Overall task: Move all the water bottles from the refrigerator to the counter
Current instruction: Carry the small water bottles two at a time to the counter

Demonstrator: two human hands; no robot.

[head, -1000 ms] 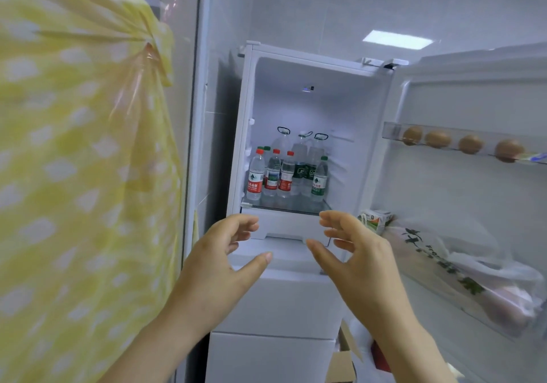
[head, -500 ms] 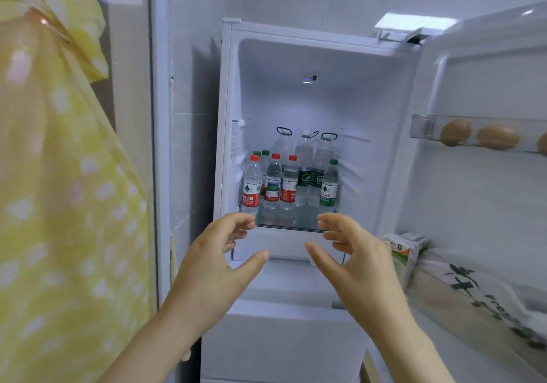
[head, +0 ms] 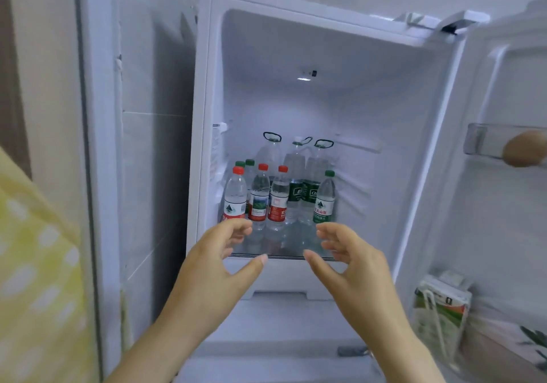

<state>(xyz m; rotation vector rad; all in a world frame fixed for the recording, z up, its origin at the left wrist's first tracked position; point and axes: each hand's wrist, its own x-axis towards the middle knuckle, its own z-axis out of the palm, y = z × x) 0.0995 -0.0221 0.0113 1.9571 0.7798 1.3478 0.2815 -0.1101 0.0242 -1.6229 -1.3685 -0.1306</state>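
Note:
The white refrigerator (head: 207,116) stands open in front of me. Several water bottles stand upright on its glass shelf (head: 284,255): small ones with red caps (head: 259,202) and green caps (head: 324,199) in front, and three large ones with black carry loops (head: 296,160) behind. My left hand (head: 213,270) and my right hand (head: 352,267) are raised side by side just before the shelf edge. Both have loosely curved fingers and hold nothing. The left fingertips overlap the leftmost red-cap bottle (head: 235,197) in the image; contact cannot be told.
The fridge door (head: 503,205) hangs open on the right, with an egg (head: 524,149) in a clear upper rack and a carton (head: 438,314) in a lower pocket. A yellow dotted curtain (head: 32,279) is at the left. White drawers (head: 281,282) sit below the shelf.
The view has come closer to the refrigerator and shifted left. Both hands have advanced toward the shelf and the bottles, still empty.

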